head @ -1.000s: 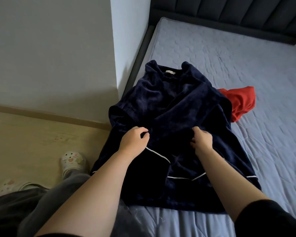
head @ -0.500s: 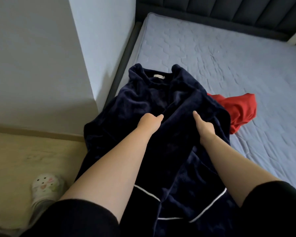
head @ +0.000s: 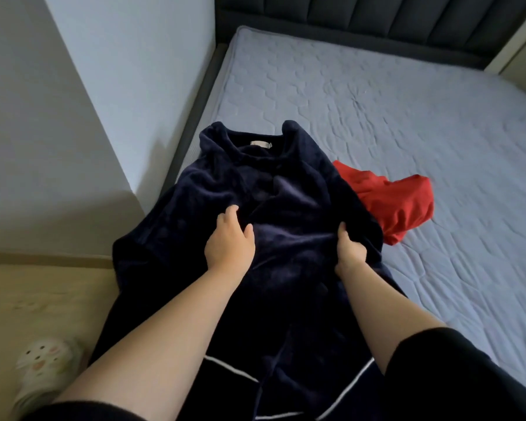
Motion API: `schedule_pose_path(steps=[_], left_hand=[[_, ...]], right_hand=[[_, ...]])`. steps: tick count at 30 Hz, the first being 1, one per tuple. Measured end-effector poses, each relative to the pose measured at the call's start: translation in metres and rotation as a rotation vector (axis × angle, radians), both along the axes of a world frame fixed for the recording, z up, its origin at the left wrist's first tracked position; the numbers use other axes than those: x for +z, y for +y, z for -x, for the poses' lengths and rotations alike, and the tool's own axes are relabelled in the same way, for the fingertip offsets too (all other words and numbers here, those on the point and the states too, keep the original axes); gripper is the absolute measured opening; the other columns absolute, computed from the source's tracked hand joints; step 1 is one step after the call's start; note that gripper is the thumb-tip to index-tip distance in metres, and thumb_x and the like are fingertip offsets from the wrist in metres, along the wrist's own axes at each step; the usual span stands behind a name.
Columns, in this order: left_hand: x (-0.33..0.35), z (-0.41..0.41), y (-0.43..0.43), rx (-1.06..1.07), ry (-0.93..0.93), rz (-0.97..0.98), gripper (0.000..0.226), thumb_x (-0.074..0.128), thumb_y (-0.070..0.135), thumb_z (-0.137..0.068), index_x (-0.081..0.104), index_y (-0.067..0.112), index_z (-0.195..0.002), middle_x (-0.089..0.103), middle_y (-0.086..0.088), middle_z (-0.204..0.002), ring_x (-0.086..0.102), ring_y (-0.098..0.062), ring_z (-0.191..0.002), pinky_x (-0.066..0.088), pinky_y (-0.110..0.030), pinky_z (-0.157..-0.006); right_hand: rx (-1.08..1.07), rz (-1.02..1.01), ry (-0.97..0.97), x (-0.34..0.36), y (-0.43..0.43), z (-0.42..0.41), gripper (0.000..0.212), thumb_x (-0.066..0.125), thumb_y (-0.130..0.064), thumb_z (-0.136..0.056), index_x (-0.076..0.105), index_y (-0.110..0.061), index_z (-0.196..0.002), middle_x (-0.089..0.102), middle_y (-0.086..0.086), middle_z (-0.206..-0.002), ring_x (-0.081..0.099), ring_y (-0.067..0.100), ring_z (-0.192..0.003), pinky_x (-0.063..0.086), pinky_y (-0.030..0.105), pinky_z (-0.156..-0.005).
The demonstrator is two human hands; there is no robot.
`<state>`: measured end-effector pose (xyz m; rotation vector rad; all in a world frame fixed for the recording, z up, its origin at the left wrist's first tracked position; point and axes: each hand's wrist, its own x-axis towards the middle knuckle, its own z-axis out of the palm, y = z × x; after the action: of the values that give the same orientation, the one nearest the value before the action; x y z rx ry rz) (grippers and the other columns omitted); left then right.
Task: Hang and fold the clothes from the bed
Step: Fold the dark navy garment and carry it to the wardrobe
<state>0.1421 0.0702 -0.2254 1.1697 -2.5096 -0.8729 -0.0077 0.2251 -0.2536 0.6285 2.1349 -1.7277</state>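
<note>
Left hand [head: 230, 241]: rests on the robe's chest, fingers bent; whether it pinches cannot be told.
Navy fleece robe [head: 286, 284]: at the bed's [head: 377, 101] near left corner, collar far, hem toward the person, lengthwise under both hands.
Right hand [head: 351, 250]: clamped on a fold at its right edge.
Red garment [head: 398, 205]: touching that edge, on the right hand's side.
</note>
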Motion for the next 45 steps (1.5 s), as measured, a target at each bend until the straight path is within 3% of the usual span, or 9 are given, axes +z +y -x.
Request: schedule_pose_path(steps=[5, 7, 10, 13, 16, 22, 30, 37, 45], left_hand=[[0.000, -0.036, 0.022, -0.484, -0.076, 0.663, 0.068, 0.047, 0.035, -0.094, 0.016, 0.019, -0.152, 0.013, -0.010, -0.158, 0.014, -0.029, -0.145, 0.020, -0.049, -0.113], [-0.006, -0.052, 0.029, -0.622, -0.134, 0.686, 0.071, 0.044, 0.040, -0.094, 0.011, 0.018, -0.152, 0.002, -0.009, -0.160, -0.001, -0.028, -0.147, 0.008, -0.049, -0.116], [-0.020, -0.081, 0.037, -0.693, -0.234, 0.651, 0.068, 0.032, 0.046, -0.097, 0.006, 0.019, -0.153, -0.012, -0.006, -0.159, -0.020, -0.025, -0.144, -0.004, -0.046, -0.116], [-0.030, -0.107, 0.044, -0.796, -0.310, 0.659, 0.064, 0.014, 0.051, -0.095, -0.009, 0.027, -0.150, -0.024, -0.002, -0.154, -0.033, -0.024, -0.138, -0.015, -0.046, -0.112], [-0.026, -0.119, 0.048, -0.828, -0.351, 0.645, 0.065, 0.009, 0.054, -0.095, -0.008, 0.024, -0.150, -0.020, -0.001, -0.156, -0.031, -0.023, -0.139, -0.017, -0.046, -0.112], [-0.019, -0.141, 0.057, -0.872, -0.258, 0.583, 0.075, 0.003, 0.061, -0.089, -0.014, 0.019, -0.149, -0.018, 0.000, -0.158, -0.026, -0.017, -0.143, -0.010, -0.043, -0.116], [-0.024, -0.167, 0.072, -0.940, -0.367, 0.555, 0.078, 0.004, 0.069, -0.086, -0.014, 0.026, -0.149, -0.021, -0.002, -0.157, -0.027, -0.018, -0.142, -0.012, -0.046, -0.116], [-0.010, -0.169, 0.055, -0.670, -0.267, 0.480, 0.070, 0.000, 0.061, -0.089, 0.002, 0.031, -0.152, -0.004, 0.002, -0.161, -0.017, -0.016, -0.145, -0.007, -0.047, -0.116], [-0.007, -0.131, 0.020, -0.410, -0.360, 0.391, 0.059, 0.020, 0.049, -0.100, 0.001, 0.030, -0.152, -0.006, -0.001, -0.161, -0.015, -0.022, -0.146, 0.001, -0.052, -0.116]], right_hand=[[0.200, -0.088, 0.065, 0.027, -0.007, -0.018, 0.082, 0.081, -0.036, -0.072, 0.043, 0.006, -0.132, 0.055, 0.022, -0.129, 0.056, 0.036, -0.114, 0.045, 0.045, -0.100], [0.282, -0.376, 0.400, 0.032, -0.003, -0.050, 0.092, 0.079, -0.032, -0.074, 0.027, 0.001, -0.143, 0.039, 0.024, -0.142, 0.040, 0.039, -0.129, 0.031, 0.041, -0.110], [0.630, -0.644, 0.927, 0.021, 0.012, -0.104, 0.072, 0.062, -0.031, -0.089, 0.026, -0.014, -0.149, 0.022, 0.016, -0.155, 0.019, 0.033, -0.142, 0.018, 0.044, -0.114], [1.062, -0.930, 0.673, 0.003, 0.031, -0.115, 0.058, 0.034, -0.046, -0.099, 0.017, -0.029, -0.152, 0.005, -0.001, -0.161, 0.000, 0.019, -0.148, 0.005, 0.051, -0.116], [0.981, -0.985, 0.515, 0.009, 0.037, -0.110, 0.060, 0.026, -0.049, -0.100, 0.012, -0.023, -0.153, 0.002, 0.000, -0.161, -0.004, 0.017, -0.148, 0.002, 0.052, -0.117], [1.003, -1.002, 0.941, 0.008, 0.059, -0.155, 0.060, 0.036, -0.044, -0.098, 0.022, -0.019, -0.151, 0.011, 0.006, -0.160, 0.005, 0.021, -0.148, 0.006, 0.049, -0.116], [0.987, -1.068, 0.708, -0.008, 0.094, -0.158, 0.061, 0.032, -0.042, -0.099, 0.014, -0.018, -0.152, 0.010, 0.004, -0.160, 0.006, 0.019, -0.148, 0.006, 0.042, -0.119], [1.019, -0.846, 1.006, 0.024, 0.054, -0.151, 0.056, 0.046, -0.027, -0.096, 0.030, -0.012, -0.148, 0.015, 0.009, -0.159, 0.008, 0.025, -0.147, 0.004, 0.045, -0.118], [1.128, -1.058, 0.803, 0.026, 0.010, -0.119, 0.056, 0.036, -0.039, -0.098, 0.025, -0.016, -0.148, 0.011, 0.009, -0.159, -0.001, 0.025, -0.147, 0.000, 0.051, -0.116]])
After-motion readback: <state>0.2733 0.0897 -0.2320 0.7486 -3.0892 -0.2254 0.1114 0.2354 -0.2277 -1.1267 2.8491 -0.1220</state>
